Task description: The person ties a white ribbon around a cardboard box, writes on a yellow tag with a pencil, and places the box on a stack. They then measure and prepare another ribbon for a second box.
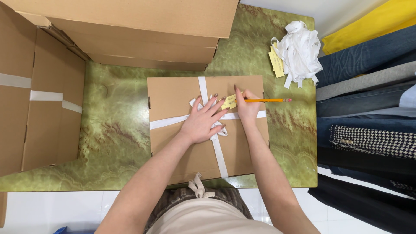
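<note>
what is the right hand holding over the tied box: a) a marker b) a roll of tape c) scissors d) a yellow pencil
d: the right hand grips a yellow pencil, tip at the small yellow tag on the ribbon-tied cardboard box.

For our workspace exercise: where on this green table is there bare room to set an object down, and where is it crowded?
Bare green table lies between the tied box and the big cartons on the left, and a strip right of the box. The far right corner is crowded with ribbon and yellow tags.
</note>
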